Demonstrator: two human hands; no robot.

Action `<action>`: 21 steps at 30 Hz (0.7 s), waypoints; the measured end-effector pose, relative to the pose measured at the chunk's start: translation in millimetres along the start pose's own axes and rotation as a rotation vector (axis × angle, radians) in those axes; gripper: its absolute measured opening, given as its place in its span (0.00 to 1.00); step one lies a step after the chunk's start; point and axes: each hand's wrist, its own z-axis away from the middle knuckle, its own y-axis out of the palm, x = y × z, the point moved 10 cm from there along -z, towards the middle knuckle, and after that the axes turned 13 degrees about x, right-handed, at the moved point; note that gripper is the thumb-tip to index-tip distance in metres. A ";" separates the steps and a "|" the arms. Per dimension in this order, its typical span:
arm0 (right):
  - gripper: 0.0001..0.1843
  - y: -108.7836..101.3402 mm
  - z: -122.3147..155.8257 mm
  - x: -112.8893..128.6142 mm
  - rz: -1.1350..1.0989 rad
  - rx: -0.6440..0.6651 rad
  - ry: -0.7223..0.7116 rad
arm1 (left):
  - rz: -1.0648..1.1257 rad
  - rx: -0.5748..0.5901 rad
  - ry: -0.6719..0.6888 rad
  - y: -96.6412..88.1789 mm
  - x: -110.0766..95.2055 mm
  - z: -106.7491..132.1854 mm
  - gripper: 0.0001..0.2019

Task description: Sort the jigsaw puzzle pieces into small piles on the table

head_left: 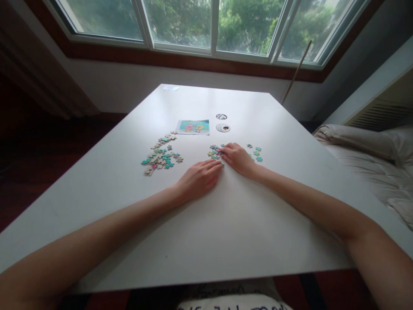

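Beside the reference picture, right hand pinches light, stiff puzzle pieces edgewise; left hand lies flat, open.

Broad bare white table near the front edge, open for passage. Blocked left of centre by a heap of loose puzzle pieces; farther back by a reference picture and a round cap beside a cable hole. Clear lane between heap and small cluster of pieces, partly filled by left hand and right hand.
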 end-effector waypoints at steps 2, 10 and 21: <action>0.11 0.3 -3.4 0.0 0.006 -0.028 -0.017 | 0.019 0.019 0.032 0.9 -3.6 -0.5 0.15; 0.11 -9.0 3.5 -2.3 -0.031 -0.069 -0.108 | 0.049 0.047 0.012 5.2 -1.3 -1.4 0.14; 0.10 -25.1 29.6 -2.2 0.005 -0.178 -0.266 | 0.049 0.049 0.006 4.8 -2.4 -2.1 0.13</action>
